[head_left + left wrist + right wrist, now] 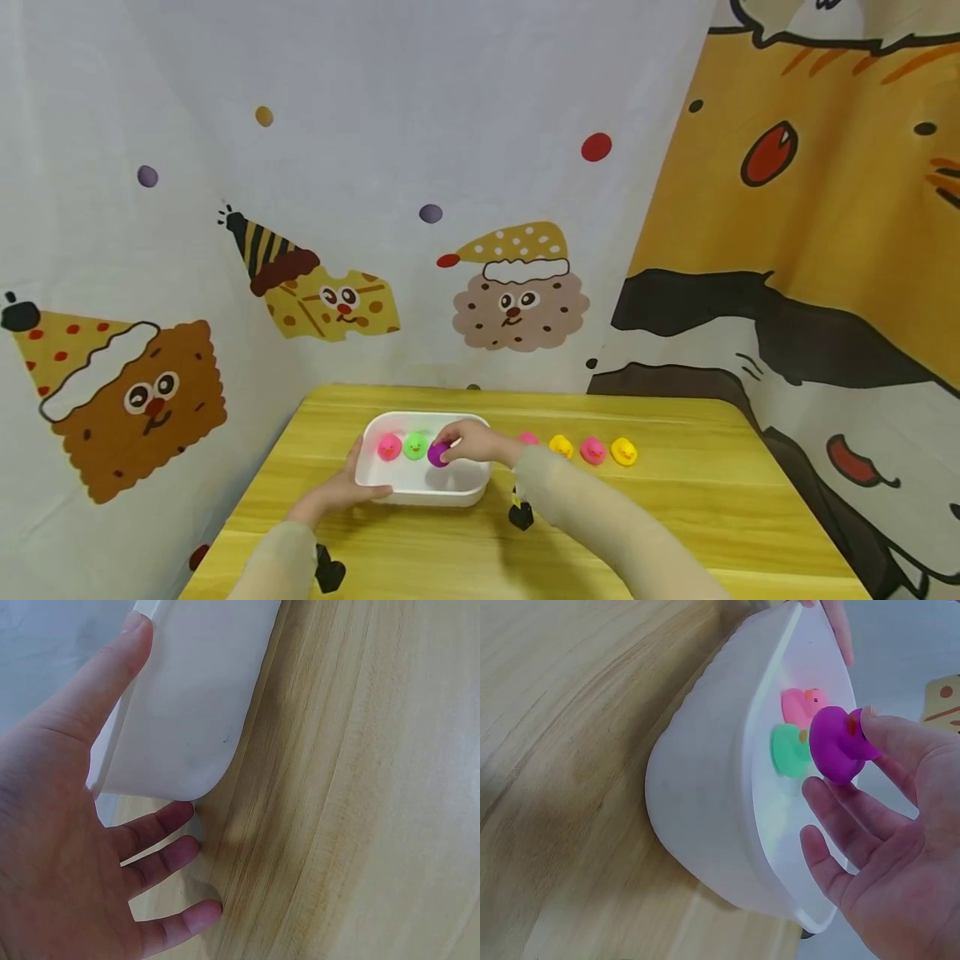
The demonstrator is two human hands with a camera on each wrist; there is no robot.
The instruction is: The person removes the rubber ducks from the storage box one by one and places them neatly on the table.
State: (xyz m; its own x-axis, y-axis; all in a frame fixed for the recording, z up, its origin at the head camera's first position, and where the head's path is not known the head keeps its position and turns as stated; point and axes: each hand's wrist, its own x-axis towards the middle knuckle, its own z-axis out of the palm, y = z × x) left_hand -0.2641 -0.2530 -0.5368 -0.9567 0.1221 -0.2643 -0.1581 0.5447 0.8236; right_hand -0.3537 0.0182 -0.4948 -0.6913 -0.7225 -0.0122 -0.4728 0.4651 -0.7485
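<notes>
A purple rubber duck [836,746] is pinched between the thumb and fingers of my right hand [476,439], over the inside of a white plastic tub [423,498]. In the tub sit a pink duck [388,447] and, beside it, a green duck [416,446]. My left hand [341,490] spans the tub's near left corner. Its thumb [124,664] lies straight along the rim, while three fingers spread loosely below the tub's end in the left wrist view.
To the right of the tub, a row of ducks stands on the wooden table [675,517]: a pink duck [528,438] partly behind my right arm, a yellow duck [561,446], another pink duck [592,451] and another yellow duck [623,452]. Printed cloth [420,125] hangs behind.
</notes>
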